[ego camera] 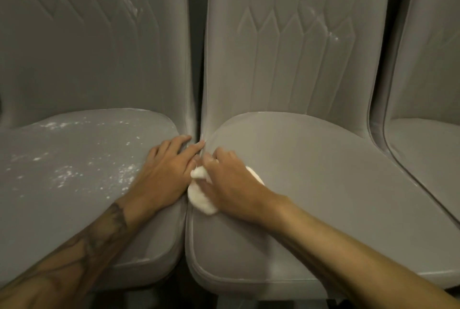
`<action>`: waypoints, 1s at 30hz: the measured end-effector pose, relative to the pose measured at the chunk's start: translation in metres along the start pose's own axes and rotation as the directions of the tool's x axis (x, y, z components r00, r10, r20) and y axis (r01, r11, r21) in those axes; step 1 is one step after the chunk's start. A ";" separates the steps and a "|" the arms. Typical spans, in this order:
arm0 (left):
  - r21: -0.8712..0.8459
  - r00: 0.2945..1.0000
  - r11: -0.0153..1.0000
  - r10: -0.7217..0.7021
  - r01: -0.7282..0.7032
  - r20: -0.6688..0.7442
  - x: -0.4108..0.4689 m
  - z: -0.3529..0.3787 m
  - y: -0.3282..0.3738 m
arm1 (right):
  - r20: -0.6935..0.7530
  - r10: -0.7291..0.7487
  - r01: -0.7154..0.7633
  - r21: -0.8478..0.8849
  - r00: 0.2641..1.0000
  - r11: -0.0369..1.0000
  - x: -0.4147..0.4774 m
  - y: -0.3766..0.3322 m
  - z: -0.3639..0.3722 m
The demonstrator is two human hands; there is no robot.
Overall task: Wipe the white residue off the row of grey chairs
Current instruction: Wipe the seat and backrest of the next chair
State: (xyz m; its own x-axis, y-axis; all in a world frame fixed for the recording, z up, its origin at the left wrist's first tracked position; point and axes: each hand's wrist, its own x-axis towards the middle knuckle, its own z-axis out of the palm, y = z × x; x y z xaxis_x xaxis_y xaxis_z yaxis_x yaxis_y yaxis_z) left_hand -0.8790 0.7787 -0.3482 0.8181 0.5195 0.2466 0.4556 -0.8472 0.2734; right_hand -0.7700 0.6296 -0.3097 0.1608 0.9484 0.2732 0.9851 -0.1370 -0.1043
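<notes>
Grey chairs (311,172): white residue (64,174), white cloth (201,200)

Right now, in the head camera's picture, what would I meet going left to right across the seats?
In order: left chair seat speckled with white residue → left hand resting flat at its edge → white cloth → right hand holding the cloth → clean-looking middle chair seat → right chair seat.
</notes>
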 end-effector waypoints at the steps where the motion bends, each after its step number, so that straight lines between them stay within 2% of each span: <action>1: 0.003 1.000 1.000 -0.001 0.001 -0.002 0.000 0.001 -0.001 | -0.017 -0.077 0.078 0.042 0.997 0.996 -0.018 -0.010 0.001; 3: 0.016 1.000 1.000 -0.002 0.002 -0.013 0.001 0.004 -0.003 | -0.007 -0.193 0.191 0.163 0.981 0.968 -0.052 -0.025 -0.005; 6: 0.036 1.000 0.999 0.012 -0.011 -0.022 0.001 0.005 -0.005 | 0.050 -0.203 0.189 0.196 0.978 0.962 -0.056 -0.016 -0.011; 7: 0.042 0.999 0.999 0.015 -0.014 -0.028 0.001 0.006 -0.006 | 0.044 -0.158 0.148 0.178 0.986 0.973 -0.044 -0.010 -0.012; 10: 0.036 0.999 0.999 0.022 -0.021 -0.028 0.001 0.006 -0.008 | 0.024 0.096 -0.097 0.055 0.995 0.994 -0.013 0.001 -0.016; 11: 0.032 0.999 0.999 0.022 -0.021 -0.024 0.001 0.006 -0.008 | 0.008 0.116 -0.116 0.014 0.993 0.993 -0.013 -0.002 -0.014; 13: 0.035 0.999 0.999 0.025 -0.024 -0.022 0.002 0.006 -0.008 | 0.007 0.027 -0.027 -0.010 1.000 1.000 -0.036 -0.020 -0.010; 15: 0.041 0.999 0.999 0.026 -0.025 -0.023 0.002 0.006 -0.008 | 0.019 -0.083 0.082 0.069 0.996 0.994 -0.072 -0.044 -0.013; 18: 0.044 0.999 0.999 0.018 -0.017 -0.027 0.002 0.006 -0.008 | 0.080 -0.126 0.115 0.127 0.989 0.985 -0.099 -0.039 -0.022; 19: 0.048 1.000 0.999 0.015 -0.014 -0.026 0.002 0.006 -0.008 | 0.070 -0.085 0.075 0.126 0.994 0.989 -0.098 -0.026 -0.026; 21: 0.054 1.000 0.998 0.013 -0.012 -0.018 0.002 0.005 -0.007 | 0.045 0.093 -0.098 0.127 0.995 0.987 -0.089 0.008 -0.034; 23: 0.055 1.000 0.998 0.015 -0.015 -0.010 0.002 0.004 -0.006 | -0.016 0.281 -0.280 0.045 0.960 0.959 -0.078 0.032 -0.036; 25: 0.059 1.000 0.998 0.009 -0.009 -0.010 0.002 0.003 -0.006 | -0.014 0.336 -0.335 0.009 0.942 0.942 -0.077 0.019 -0.029; 28: 0.057 1.000 0.998 -0.005 0.005 -0.003 0.003 0.003 -0.006 | -0.035 0.159 -0.155 0.102 0.987 0.983 -0.105 -0.028 -0.019; 30: 0.052 1.000 0.999 -0.016 0.015 0.008 0.003 0.002 -0.005 | 0.003 0.076 -0.076 0.152 0.997 0.986 -0.124 -0.024 -0.028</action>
State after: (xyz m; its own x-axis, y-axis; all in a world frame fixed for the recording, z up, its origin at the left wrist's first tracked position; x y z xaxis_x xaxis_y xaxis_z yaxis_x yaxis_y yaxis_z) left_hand -0.8775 0.7841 -0.3504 0.8137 0.5317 0.2349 0.4855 -0.8439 0.2285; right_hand -0.8120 0.5070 -0.3147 0.2353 0.9361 0.2614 0.9492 -0.1636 -0.2686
